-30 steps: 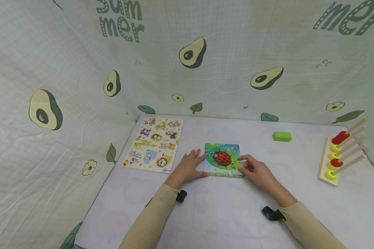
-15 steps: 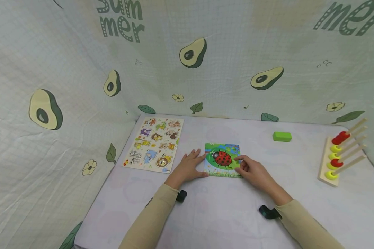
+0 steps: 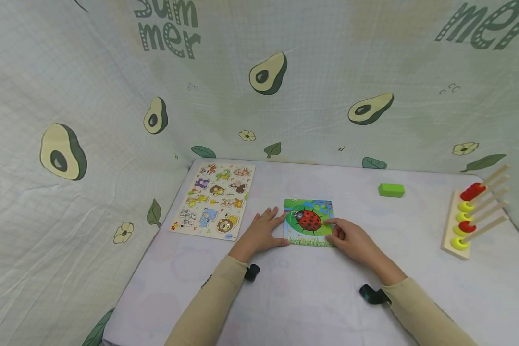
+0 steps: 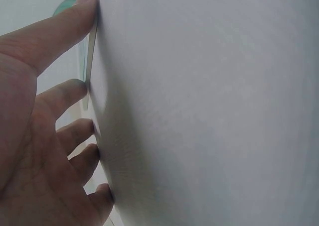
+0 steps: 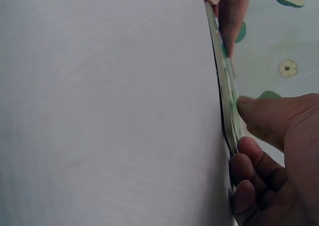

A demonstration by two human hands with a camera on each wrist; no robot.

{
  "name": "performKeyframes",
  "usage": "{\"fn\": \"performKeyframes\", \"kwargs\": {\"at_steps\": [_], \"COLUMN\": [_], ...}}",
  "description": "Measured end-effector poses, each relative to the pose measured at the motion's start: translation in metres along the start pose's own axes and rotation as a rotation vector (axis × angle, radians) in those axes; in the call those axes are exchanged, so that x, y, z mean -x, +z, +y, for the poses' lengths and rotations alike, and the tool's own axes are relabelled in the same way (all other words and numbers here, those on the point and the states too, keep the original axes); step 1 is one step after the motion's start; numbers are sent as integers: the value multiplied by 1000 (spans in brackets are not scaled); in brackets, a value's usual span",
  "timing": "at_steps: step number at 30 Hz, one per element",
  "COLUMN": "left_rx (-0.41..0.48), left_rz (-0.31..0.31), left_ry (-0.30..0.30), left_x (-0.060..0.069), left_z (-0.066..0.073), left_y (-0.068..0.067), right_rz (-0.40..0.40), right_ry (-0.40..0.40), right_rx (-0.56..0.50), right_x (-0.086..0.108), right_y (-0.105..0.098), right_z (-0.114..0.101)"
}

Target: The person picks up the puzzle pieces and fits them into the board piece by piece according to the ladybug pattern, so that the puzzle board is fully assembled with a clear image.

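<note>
A square ladybug jigsaw puzzle (image 3: 309,222) lies flat on the table between both hands. Along its left edge rests the left hand (image 3: 264,232), fingers spread; its thumb touches the lower left corner. At the opposite edge is the right hand (image 3: 352,241), thumb and forefinger set on a green puzzle piece (image 3: 327,230) at the lower right, mostly covered by the fingers. The right wrist view shows the right thumb (image 5: 249,109) on the top of the thin board and the other fingers curled by its edge. In the left wrist view, the left hand (image 4: 45,131) touches the tabletop and board edge.
A wooden animal puzzle board (image 3: 218,192) lies to the left. A green block (image 3: 391,190) sits at the back right. At the far right stands a pegged wooden stacker (image 3: 456,230) with red and yellow beads. Patterned cloth (image 3: 320,72) hangs behind the table.
The right hand has shifted slightly left, and the lower right puzzle piece, which stuck out past the edge, now lies about level with the rest. The left hand has stayed still.
</note>
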State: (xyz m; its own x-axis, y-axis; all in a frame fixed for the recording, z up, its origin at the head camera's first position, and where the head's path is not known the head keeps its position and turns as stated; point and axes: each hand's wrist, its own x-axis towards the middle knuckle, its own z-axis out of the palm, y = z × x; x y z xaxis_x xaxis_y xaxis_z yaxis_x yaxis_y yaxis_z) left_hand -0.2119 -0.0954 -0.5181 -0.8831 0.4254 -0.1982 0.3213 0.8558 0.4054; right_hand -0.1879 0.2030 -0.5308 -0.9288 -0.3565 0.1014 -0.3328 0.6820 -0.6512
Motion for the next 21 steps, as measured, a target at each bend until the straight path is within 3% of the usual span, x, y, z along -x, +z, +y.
{"fn": "performKeyframes", "kwargs": {"at_steps": [6,21], "left_rx": [-5,6], "left_rz": [-3,2], "left_ry": [-1,14], "left_x": [0,2], "left_z": [1,1], "left_y": [-1,-3], "right_rz": [-13,-38], "right_ry": [-19,14], "right_rx": [54,73], "right_x": [3,0], "right_y": [-2,-4], "right_z": [1,-1]}}
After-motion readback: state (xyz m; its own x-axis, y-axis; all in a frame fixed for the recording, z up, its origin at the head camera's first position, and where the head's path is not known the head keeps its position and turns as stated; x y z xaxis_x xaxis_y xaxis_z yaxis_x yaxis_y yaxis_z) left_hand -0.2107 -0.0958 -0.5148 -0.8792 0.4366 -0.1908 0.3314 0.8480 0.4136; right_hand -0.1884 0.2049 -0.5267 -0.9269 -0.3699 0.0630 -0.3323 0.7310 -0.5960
